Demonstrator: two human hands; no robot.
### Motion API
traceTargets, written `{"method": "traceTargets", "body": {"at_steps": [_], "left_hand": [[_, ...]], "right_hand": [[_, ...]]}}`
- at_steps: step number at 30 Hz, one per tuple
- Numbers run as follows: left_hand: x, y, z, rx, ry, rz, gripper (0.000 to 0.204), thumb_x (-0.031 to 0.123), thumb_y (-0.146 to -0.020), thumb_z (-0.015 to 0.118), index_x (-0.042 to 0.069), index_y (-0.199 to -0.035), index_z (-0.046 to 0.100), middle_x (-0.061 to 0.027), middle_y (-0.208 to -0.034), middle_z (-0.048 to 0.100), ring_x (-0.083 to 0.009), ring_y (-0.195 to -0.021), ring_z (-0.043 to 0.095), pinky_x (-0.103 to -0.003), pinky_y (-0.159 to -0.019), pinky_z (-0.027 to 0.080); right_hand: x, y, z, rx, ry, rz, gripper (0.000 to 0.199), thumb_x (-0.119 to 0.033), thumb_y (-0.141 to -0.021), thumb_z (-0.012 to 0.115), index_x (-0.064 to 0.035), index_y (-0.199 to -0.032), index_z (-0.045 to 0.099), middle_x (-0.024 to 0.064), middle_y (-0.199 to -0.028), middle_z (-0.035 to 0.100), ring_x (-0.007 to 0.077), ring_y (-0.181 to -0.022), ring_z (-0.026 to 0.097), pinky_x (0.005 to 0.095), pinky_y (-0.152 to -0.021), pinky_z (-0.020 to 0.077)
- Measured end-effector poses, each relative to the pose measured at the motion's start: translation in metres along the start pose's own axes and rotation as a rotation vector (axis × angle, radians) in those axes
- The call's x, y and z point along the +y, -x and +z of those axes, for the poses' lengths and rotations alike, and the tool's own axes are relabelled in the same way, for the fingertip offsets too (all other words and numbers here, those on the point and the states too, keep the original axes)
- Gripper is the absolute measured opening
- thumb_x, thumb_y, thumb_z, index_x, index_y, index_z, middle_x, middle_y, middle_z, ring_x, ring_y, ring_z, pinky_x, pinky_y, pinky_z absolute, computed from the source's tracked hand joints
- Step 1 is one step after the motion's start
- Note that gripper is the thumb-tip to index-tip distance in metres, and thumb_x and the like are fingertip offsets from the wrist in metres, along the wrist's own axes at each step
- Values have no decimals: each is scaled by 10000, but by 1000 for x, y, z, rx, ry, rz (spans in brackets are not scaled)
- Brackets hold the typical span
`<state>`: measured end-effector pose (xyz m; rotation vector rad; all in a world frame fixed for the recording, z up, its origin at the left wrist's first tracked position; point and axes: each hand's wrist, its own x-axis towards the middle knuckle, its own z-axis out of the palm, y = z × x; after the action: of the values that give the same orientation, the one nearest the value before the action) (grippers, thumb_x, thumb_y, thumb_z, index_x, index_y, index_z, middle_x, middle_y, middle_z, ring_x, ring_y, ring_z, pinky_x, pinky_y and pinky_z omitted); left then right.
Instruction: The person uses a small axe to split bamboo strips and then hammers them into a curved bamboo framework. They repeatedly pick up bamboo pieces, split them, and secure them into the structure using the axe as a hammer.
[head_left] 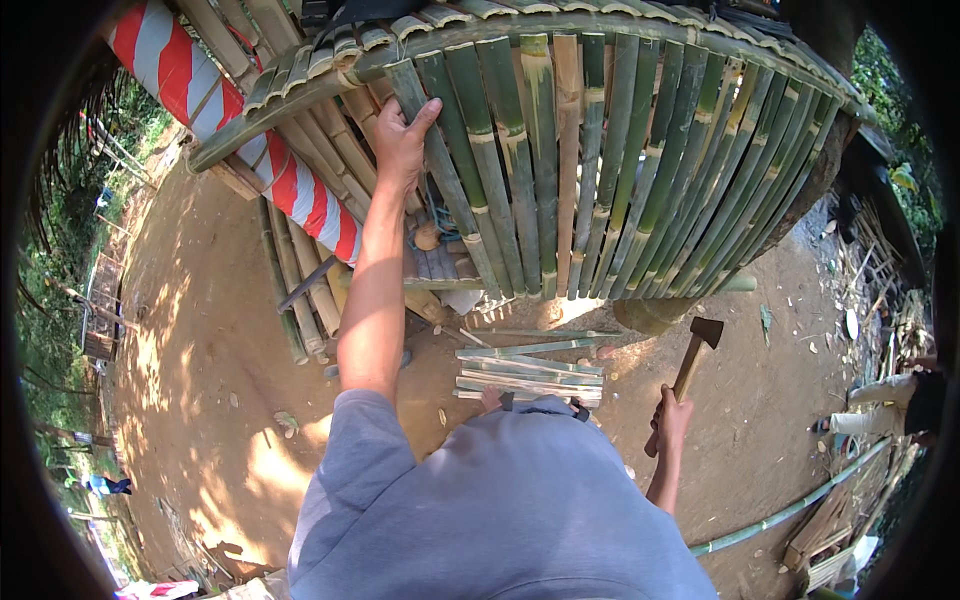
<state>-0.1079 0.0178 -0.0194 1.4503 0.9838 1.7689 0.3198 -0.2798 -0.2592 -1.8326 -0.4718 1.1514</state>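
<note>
My left hand reaches up and grips a green bamboo slat at the left end of a curved panel of upright bamboo slats. The panel's slats are bound side by side to a crosswise bamboo rail along the top. My right hand hangs low at my side, closed around the wooden handle of a hammer with a dark metal head pointing up. My grey shirt fills the lower middle of the view.
Loose split bamboo strips lie on the dirt ground by my feet. A red and white striped post leans at the upper left beside stacked bamboo poles. A long green bamboo pole lies at the right, near another person.
</note>
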Motion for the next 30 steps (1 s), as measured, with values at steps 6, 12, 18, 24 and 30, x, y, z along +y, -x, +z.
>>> {"method": "traceTargets", "body": {"at_steps": [6,12,18,24,30], "left_hand": [[0,-2,0,-9,-48,-29,358,195,-868,748,-29,-1101,594,-83,-1000,674,-129,-872,630,-279,-765,514],[-16,26,-13,156,-156,53,688,264,-852,765,-45,-1336,385,-201,-1247,556,-226,-1110,574,-334,-950,467],[-72,179,-33,163,-361,-239,691,313,-896,710,-25,-1378,349,-204,-1239,553,-246,-1119,573,-357,-943,469],[-149,390,-102,-442,-560,-821,423,263,-880,717,-17,-1175,597,-135,-1021,686,-196,-935,644,-324,-817,510],[-180,524,-166,-367,-474,-1199,372,267,-888,714,4,-1134,620,-83,-971,689,-113,-745,612,-264,-655,498]], "right_hand": [[-10,1,4,-14,-5,-1,276,-208,-915,607,-132,-700,452,-68,-498,379,58,-365,353,248,-343,276],[16,3,2,-111,39,-18,311,-231,-909,608,-131,-661,449,-54,-500,401,70,-376,380,262,-350,304],[82,-10,-24,-142,305,50,263,-249,-882,625,-68,-712,536,-22,-508,446,119,-378,419,307,-354,357],[235,-25,-119,-276,748,560,265,-260,-886,623,-52,-735,555,21,-564,477,140,-457,450,318,-408,342],[442,116,-206,26,299,898,280,-272,-902,542,-51,-731,555,84,-617,543,248,-532,528,428,-473,403]]}}
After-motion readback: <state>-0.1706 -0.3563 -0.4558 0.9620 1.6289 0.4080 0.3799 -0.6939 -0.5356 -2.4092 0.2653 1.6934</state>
